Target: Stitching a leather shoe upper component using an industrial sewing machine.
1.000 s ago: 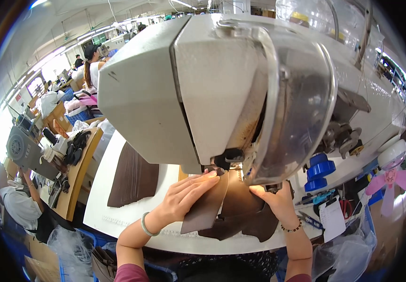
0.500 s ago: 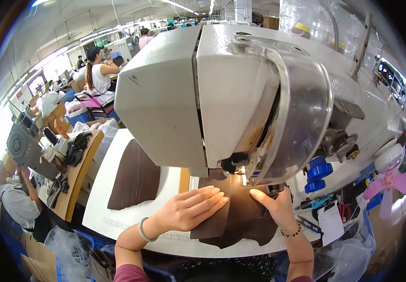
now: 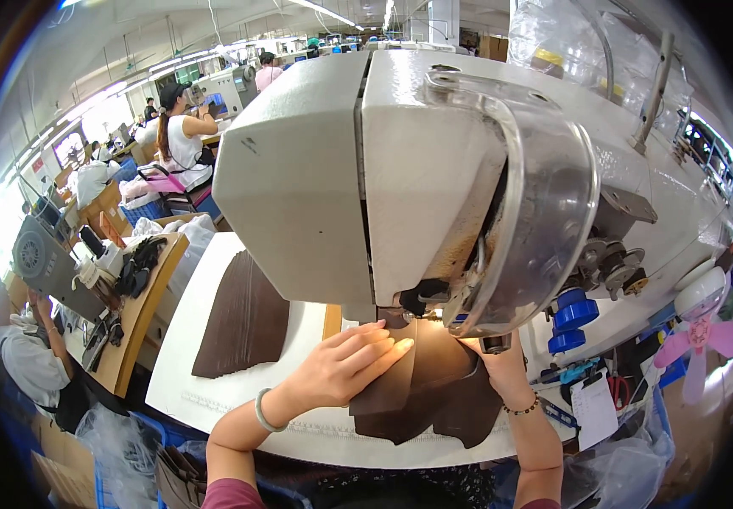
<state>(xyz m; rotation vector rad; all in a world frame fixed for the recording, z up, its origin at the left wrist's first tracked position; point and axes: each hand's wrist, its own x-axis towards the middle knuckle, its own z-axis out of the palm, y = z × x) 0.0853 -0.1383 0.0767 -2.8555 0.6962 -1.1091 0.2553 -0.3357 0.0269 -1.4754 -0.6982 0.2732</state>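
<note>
Dark brown sheet pieces (image 3: pixel 434 399), looking like leather, lie overlapped beneath the head of a large white sewing machine (image 3: pixel 299 178). My left hand (image 3: pixel 349 360) rests on the left piece, fingers stretched forward close to the lit needle area; its thumb is hidden. At the right side of the pieces is my right hand (image 3: pixel 502 369), its thumb side near the needle and most fingers hidden behind the machine parts. The needle itself cannot be made out. Another brown piece (image 3: pixel 243 318) lies flat on the white machine table (image 3: pixel 188 369), left of the head.
Blue knobs (image 3: pixel 572 318) jut from the machine's right side. Beyond them are red-handled scissors (image 3: pixel 618 388), a paper slip (image 3: pixel 594 411) and a pink fan (image 3: pixel 699 335). A wooden bench (image 3: pixel 150 314) stands left, where a person in white (image 3: pixel 36 365) sits; other people work farther back.
The brown pieces have shifted slightly and turned under the machine head. My left fingers are more bent and nearer the needle area; my right hand has moved forward, farther behind the machine parts.
</note>
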